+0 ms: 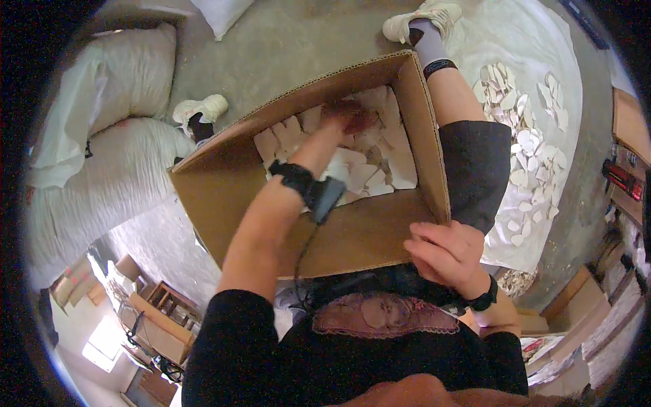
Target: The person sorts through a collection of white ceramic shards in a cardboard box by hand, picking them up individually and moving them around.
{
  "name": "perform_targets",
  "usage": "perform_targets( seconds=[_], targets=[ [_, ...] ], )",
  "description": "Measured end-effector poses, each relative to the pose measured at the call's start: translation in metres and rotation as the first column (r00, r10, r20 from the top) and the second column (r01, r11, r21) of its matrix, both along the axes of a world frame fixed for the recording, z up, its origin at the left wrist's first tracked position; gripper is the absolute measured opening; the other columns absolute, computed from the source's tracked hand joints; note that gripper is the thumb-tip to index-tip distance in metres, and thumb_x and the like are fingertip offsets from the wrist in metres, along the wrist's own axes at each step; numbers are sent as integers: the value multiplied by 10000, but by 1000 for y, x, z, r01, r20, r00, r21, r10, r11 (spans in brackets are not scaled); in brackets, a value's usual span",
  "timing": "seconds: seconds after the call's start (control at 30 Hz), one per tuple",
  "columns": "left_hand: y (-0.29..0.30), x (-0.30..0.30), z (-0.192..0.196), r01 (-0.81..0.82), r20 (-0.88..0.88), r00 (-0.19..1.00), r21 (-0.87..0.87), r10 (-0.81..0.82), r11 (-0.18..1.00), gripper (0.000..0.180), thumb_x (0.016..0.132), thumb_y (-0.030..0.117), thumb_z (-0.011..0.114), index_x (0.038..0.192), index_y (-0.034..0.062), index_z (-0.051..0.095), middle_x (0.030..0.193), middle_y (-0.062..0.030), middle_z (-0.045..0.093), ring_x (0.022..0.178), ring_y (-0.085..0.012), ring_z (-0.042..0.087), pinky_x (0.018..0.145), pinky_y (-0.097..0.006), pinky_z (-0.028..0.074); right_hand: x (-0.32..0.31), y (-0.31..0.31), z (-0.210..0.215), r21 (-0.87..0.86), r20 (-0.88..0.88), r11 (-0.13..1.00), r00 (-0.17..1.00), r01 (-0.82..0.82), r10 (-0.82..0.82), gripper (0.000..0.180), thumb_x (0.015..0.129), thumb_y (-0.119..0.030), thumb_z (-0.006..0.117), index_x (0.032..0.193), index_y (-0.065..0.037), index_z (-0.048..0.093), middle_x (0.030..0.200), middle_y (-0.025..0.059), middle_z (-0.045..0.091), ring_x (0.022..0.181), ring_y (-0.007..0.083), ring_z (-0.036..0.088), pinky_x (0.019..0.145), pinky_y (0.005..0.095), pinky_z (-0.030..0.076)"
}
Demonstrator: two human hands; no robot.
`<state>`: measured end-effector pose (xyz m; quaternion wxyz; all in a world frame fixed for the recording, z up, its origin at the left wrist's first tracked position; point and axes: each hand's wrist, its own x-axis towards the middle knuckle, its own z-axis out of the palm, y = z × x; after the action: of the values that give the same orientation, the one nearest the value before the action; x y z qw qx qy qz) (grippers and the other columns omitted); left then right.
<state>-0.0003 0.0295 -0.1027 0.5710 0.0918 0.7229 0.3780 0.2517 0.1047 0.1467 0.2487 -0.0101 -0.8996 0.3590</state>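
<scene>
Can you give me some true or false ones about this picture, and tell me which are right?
1. The left hand is inside the cardboard box. True.
2. The right hand is deep in the box too. False: it is at the box's near right corner.
3. Pale pieces are in the box, and more lie on the floor sheet. True.
4. The floor sheet is bright red. False: it is whitish.
5. Each wrist has a black band on it. True.
6. The person's shoes are black. False: they are whitish.
</scene>
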Motion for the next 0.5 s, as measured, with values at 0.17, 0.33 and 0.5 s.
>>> perform_targets(
  seconds=[0.17,0.33,0.5],
  targets=[
    [-36,-14,81,542,-794,399,-200,-459,816,281,707,154,574,980,93,600,986,-126,581,909,-273,545,835,-346,420,-3,1,2,30,-7,1000,1000,-5,5,219,630,-113,624,846,-143,606,832,36,603,502,126,516,400,224,396],
    [-43,-11,92,619,-738,286,-345,-611,706,300,663,141,593,960,104,609,995,-107,565,930,-265,530,823,-360,423,-3,-1,4,-8,12,1000,1000,20,-20,271,561,-16,643,801,-135,602,810,50,598,509,154,519,423,235,388],
    [-35,-17,105,689,-641,266,-396,-720,607,236,654,140,605,886,105,631,948,-87,569,915,-264,529,787,-365,431,-2,1,0,33,0,999,1000,12,-12,230,622,-114,628,849,-147,611,836,35,598,509,130,520,413,224,404]
  ],
)
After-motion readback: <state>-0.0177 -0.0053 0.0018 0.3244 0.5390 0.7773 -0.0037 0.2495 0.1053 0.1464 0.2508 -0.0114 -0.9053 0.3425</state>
